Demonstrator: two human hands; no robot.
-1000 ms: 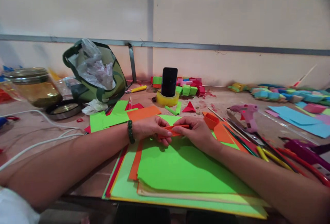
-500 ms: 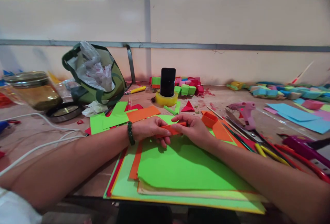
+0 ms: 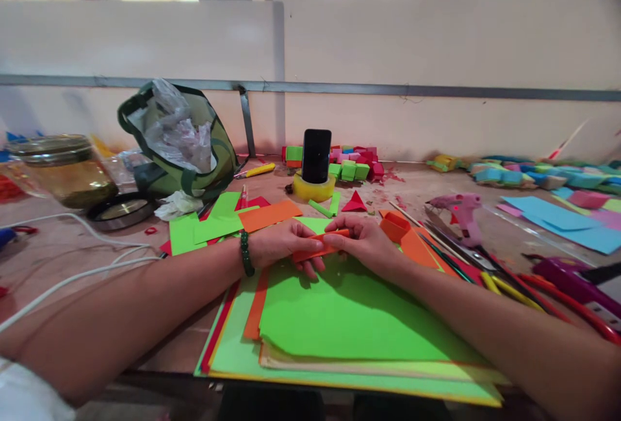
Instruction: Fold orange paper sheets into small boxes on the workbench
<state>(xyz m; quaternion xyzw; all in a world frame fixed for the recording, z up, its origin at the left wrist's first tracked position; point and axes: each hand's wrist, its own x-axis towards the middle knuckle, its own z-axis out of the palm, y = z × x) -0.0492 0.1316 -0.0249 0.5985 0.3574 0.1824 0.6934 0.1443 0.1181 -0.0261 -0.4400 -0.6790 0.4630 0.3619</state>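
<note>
A narrow folded orange paper strip (image 3: pixel 315 251) is held level between my two hands, above a stack of green sheets (image 3: pixel 359 317). My left hand (image 3: pixel 288 244) pinches its left end with the thumb on top; a green bead bracelet circles that wrist. My right hand (image 3: pixel 361 242) grips the right end, its fingers partly hidden behind the paper. Just right of my right hand lies a folded orange paper piece (image 3: pixel 395 226). Flat orange paper (image 3: pixel 270 215) and green paper (image 3: pixel 220 224) lie beyond my left hand.
A phone (image 3: pixel 316 156) stands in a yellow tape roll (image 3: pixel 314 187) behind my hands. Scissors (image 3: pixel 480 258), a pink glue gun (image 3: pixel 460 214) and a purple tool (image 3: pixel 577 285) lie right. Left are an open bag (image 3: pixel 213 143), a glass jar (image 3: pixel 63 172) and white cables (image 3: pixel 77 272).
Both hands keep their hold on the orange strip, with only a slight shift of the fingers. The whole view has moved very slightly.
</note>
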